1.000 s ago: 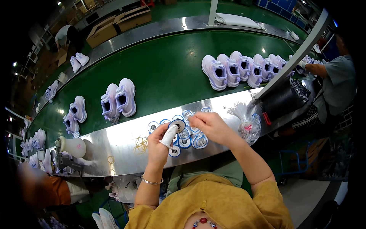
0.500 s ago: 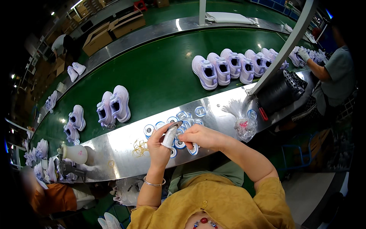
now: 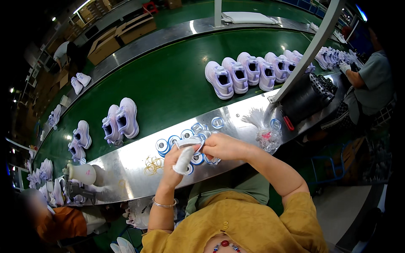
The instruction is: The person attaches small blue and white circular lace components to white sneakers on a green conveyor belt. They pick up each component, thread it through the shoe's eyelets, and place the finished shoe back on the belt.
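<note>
Green conveyor belt (image 3: 168,84) curves across the far side, carrying pairs of pale lilac shoes (image 3: 120,120), with a steel bench (image 3: 126,162) along its near edge. Over the bench, the left hand (image 3: 179,162), one finger wrapped in white, and the right hand (image 3: 223,146) together pinch a round blue-and-white tag (image 3: 190,142). More such tags (image 3: 162,145) lie just beyond. A clear bag (image 3: 268,137), perhaps of fasteners, sits right.

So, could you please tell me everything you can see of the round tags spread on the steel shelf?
The round tags are small flat discs, white with blue rings, seemingly card. They lie overlapping in a loose cluster on the steel shelf beside the green belt. The left hand, its finger wrapped in white, and the right hand hold one above them.
</note>
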`<state>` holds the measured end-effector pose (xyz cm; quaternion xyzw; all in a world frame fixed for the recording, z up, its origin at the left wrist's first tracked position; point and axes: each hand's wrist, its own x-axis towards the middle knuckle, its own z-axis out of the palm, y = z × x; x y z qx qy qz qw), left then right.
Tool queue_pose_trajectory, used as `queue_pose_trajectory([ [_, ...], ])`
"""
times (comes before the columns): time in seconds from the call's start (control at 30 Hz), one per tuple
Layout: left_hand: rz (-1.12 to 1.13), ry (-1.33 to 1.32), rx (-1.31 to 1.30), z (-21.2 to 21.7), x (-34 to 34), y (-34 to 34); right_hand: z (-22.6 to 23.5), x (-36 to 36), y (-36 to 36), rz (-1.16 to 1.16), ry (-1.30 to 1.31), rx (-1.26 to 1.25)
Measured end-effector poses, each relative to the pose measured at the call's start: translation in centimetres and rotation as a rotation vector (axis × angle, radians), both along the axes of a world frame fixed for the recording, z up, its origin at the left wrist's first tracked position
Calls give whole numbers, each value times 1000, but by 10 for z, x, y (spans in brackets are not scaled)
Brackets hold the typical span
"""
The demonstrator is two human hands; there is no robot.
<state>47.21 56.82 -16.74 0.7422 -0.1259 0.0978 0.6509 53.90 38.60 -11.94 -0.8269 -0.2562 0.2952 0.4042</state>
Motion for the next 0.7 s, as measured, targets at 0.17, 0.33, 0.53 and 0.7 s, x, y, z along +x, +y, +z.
queue_pose_trajectory([
  [0.17, -36, 112, 31, -7, 12, -7, -4, 0, -1, 103, -149, -191],
  [0.33, -139, 304, -280, 9, 20, -24, 2, -1, -12, 60, -242, -193],
  [0.53, -119, 318, -329, -3, 35, -30, -6, 14, -25, 28, -126, -170],
  [0.7, -116, 352, -352, -6, 47, -40, -11, 20, -37, -63, -159, 24],
])
